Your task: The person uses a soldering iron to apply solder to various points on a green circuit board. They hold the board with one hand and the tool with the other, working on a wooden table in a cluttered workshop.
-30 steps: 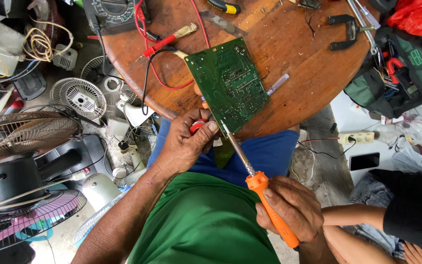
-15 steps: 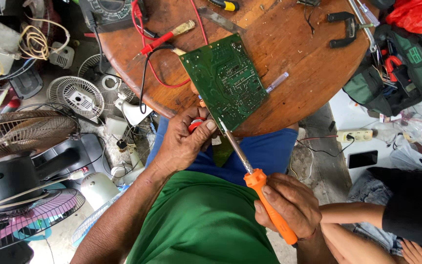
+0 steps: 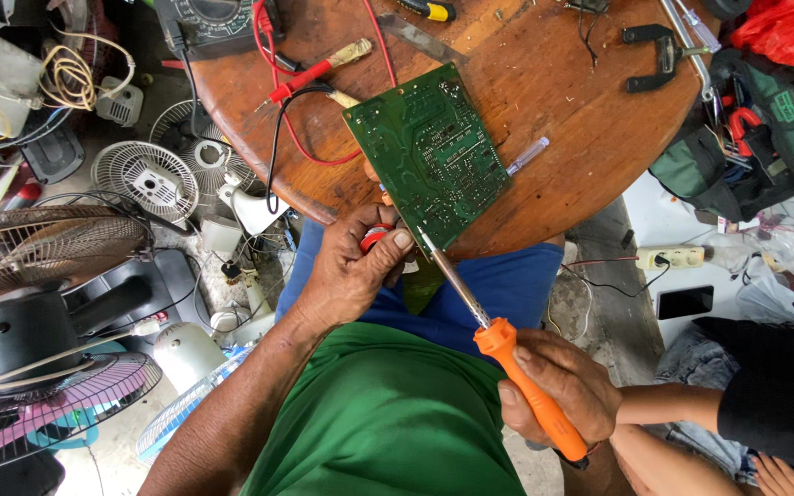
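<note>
Cluttered repair corner, seen from above. Round wooden table (image 3: 544, 101), worn top, strewn with tools. Floor to the left crowded with fan parts: a grille (image 3: 144, 179), a caged fan (image 3: 39, 248), a pink-bladed fan (image 3: 57, 413).

Green circuit board (image 3: 429, 156) lies tilted at the table's near edge, solder side up, its lower corner overhanging toward the lap.

Left hand (image 3: 351, 271) closed around the board's lower corner, thumb pressed on the edge; a small red-and-white object (image 3: 376, 239) is pinched under the fingers, too hidden to identify.

Right hand (image 3: 562, 386) wrapped firmly around the orange handle of a soldering iron (image 3: 507, 354). Metal shaft runs up and left; tip touches the board's lower edge just beside the left thumb.

On the table beyond the board: red probe (image 3: 300, 78) with red and black leads (image 3: 291, 138), a meter (image 3: 209, 18) at the far edge, a clear pen-like tube (image 3: 527, 156) just right of the board, a black clamp (image 3: 659, 55).

Right of the table: green tool bag (image 3: 746, 138), white power strip (image 3: 673, 258), a phone (image 3: 685, 301). Another person's arm (image 3: 682, 404) in a black sleeve sits at lower right, near the right hand.
</note>
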